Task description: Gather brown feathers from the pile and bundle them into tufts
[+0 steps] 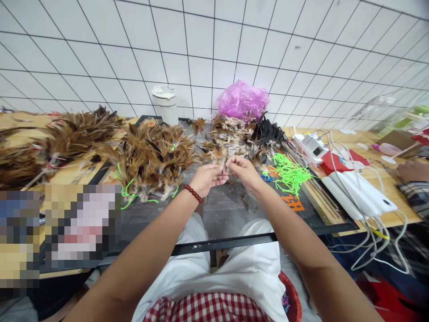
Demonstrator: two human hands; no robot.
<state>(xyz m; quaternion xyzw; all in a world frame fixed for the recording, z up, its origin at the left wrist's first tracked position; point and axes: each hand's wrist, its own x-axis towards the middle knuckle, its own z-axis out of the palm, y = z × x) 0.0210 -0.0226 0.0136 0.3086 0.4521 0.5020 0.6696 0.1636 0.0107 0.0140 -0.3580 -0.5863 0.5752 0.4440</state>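
Observation:
My left hand (209,178), with a dark red bead bracelet (193,193) on its wrist, is pinched closed at the middle of the dark board (214,219). My right hand (244,170) meets it, thumb and fingertips also closed. Between the fingertips are brown feathers (217,154), small and partly hidden. Beyond the hands lie more feathers (231,134) with pale quill ends, next to black feathers (268,133). On the left spreads a large heap of brown feather bunches (154,156), some tied with green string. Bright green strings (291,173) lie right of my right hand.
A white lidded cup (166,105) and a pink plastic bag (243,100) stand by the tiled wall. More feathers (80,134) lie far left. A power strip (311,145), white device (360,194) and loose cables are at right, near another person's sleeve (415,197).

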